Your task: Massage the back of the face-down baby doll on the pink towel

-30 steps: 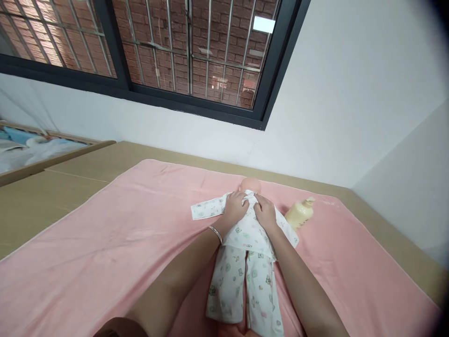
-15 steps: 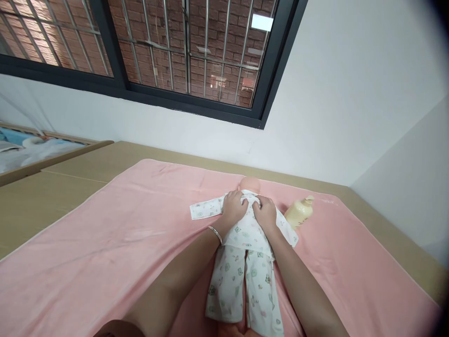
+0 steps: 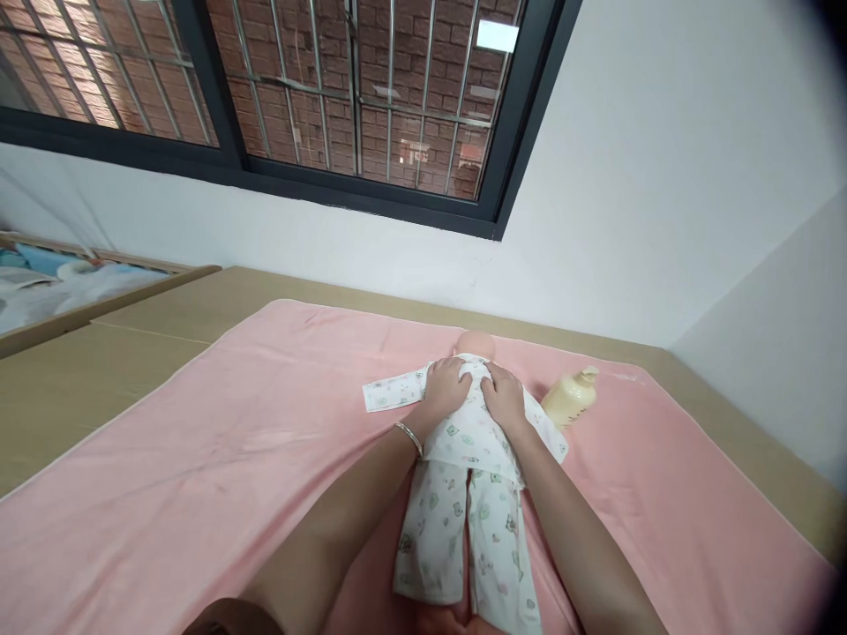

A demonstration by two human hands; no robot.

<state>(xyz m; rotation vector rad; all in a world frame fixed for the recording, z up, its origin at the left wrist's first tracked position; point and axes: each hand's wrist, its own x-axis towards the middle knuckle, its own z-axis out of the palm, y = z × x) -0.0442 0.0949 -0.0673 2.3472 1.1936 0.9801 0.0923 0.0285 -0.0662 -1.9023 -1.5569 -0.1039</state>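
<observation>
A baby doll [image 3: 475, 343] lies on a pink sheet, head away from me. It wears a white printed long-sleeved top [image 3: 468, 438] and matching trousers [image 3: 433, 538]. My left hand [image 3: 445, 388], with a silver bangle at the wrist, rests over the doll's upper body by the shoulder, fingers spread on the cloth. On the other side, my right hand [image 3: 504, 395] lies on the top in the same way, its thumb towards the middle. The doll's bare feet [image 3: 456, 623] show at the bottom edge. A sleeve stretches out flat to the left.
A feeding bottle [image 3: 569, 399] with pale yellow contents lies right of the doll. The pink sheet [image 3: 265, 441] covers a tan surface [image 3: 152, 331] against the wall. A barred window [image 3: 357, 97] is above. At far left is a wooden-edged crib [image 3: 99, 287] with bedding.
The cloth near the neck, raised between my thumbs before, now lies flatter under my hands. The whole view has shifted slightly; doll and bottle stay in place.
</observation>
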